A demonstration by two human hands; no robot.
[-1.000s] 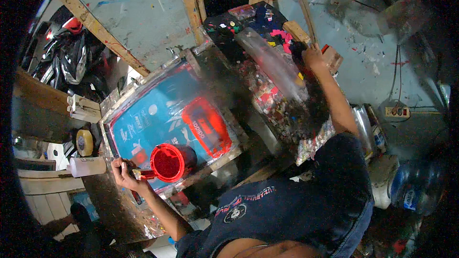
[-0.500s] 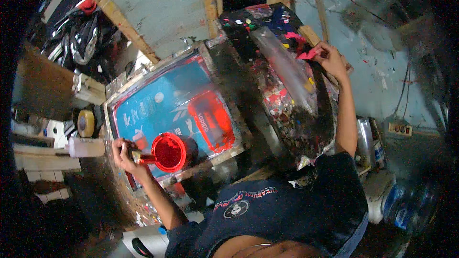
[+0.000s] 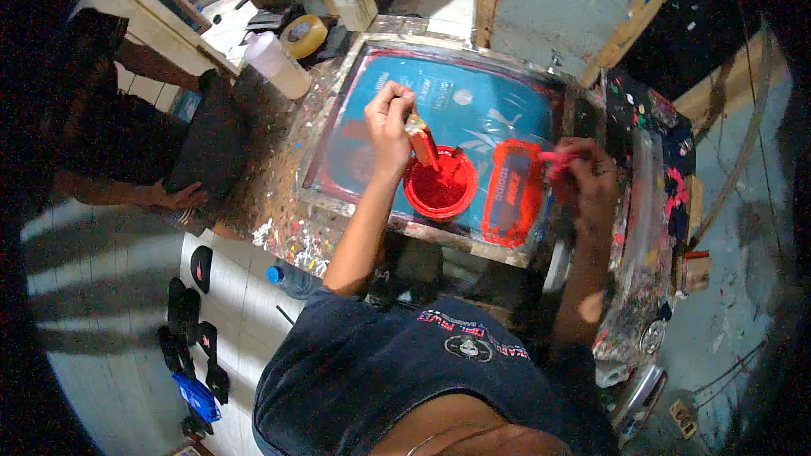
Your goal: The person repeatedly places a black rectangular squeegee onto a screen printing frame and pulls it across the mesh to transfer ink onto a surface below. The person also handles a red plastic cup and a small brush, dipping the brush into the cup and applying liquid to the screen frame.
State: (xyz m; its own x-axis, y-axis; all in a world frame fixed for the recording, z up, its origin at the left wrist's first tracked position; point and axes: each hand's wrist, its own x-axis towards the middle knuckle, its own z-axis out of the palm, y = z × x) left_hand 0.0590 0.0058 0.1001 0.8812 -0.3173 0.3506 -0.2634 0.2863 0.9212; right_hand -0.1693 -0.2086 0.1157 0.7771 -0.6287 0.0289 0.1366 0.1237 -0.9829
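Observation:
My left hand [image 3: 390, 125] is closed around the upper end of a flat stick [image 3: 424, 149] coated in red ink. The stick's lower end dips into an open tub of red ink [image 3: 440, 192]. This tub sits on a framed printing screen [image 3: 405, 72] with blue-green mesh and pale logo shapes. Wet red ink [image 3: 530, 190] rings one stencil area right of the tub. Blurred by motion, my right hand [image 3: 590, 176] pinches a small pink rag [image 3: 557, 162] above the screen's right edge.
A bottle of pale liquid [image 3: 277, 66] and a tape roll [image 3: 304, 35] stand on the ink-spattered bench [image 3: 270, 177] at left. Another person's hand [image 3: 181, 196] is beside the bench. Right lies a cluttered, ink-stained surface [image 3: 629, 287]. Sandals [image 3: 201, 268] lie on the floor.
The view has swung left. My right hand has brought the pink rag from the cluttered right surface to the screen. My left hand now holds the stick more upright over the tub.

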